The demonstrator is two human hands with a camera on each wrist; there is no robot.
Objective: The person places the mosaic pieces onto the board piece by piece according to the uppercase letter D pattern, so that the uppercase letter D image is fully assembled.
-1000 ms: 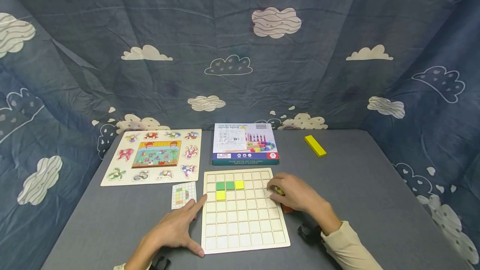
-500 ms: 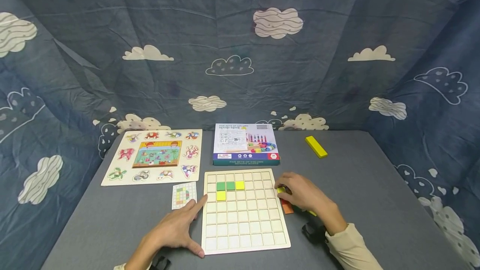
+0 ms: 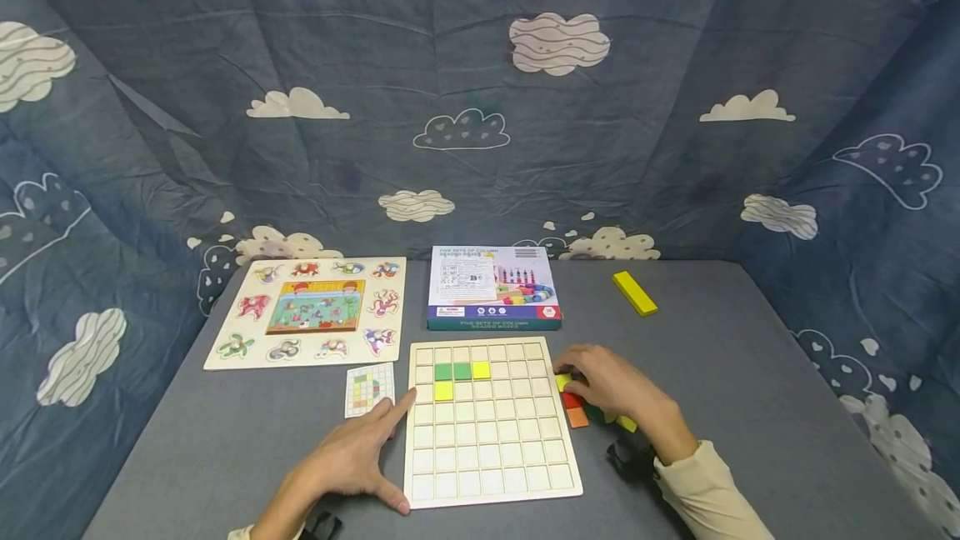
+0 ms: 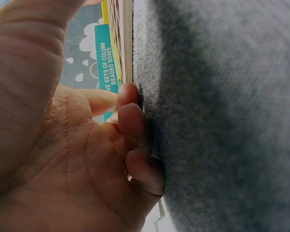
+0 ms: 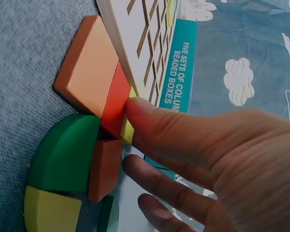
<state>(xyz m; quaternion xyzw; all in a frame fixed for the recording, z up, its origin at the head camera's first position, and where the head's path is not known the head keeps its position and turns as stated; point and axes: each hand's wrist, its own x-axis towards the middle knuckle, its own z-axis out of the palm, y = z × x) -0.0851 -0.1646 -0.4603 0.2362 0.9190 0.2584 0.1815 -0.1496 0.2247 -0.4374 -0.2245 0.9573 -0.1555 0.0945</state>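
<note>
A pale wooden grid board (image 3: 487, 437) lies flat, with two green and two yellow squares in its upper left cells. Along its left edge, my left hand (image 3: 348, 452) rests on the table, thumb and index finger spread and touching the edge. In the left wrist view its other fingers (image 4: 133, 121) bend beside the board. At the right edge, my right hand (image 3: 611, 382) pinches a yellow block (image 3: 563, 382) between thumb and index finger. A red block (image 5: 117, 99) and an orange block (image 5: 89, 65) line up beside it. The index fingertip is hidden in the right wrist view.
Under the right hand lie a curved green block (image 5: 65, 154), a brown-red block (image 5: 104, 169) and another yellow block (image 5: 50, 210). A pattern card (image 3: 360, 402) is left of the board. Behind stand an animal puzzle (image 3: 225, 323), a box (image 3: 493, 312) and a long yellow block (image 3: 634, 293).
My right hand has shifted slightly right, away from the board's edge, uncovering the red block and more of the blocks beneath it. The left hand stays in place.
</note>
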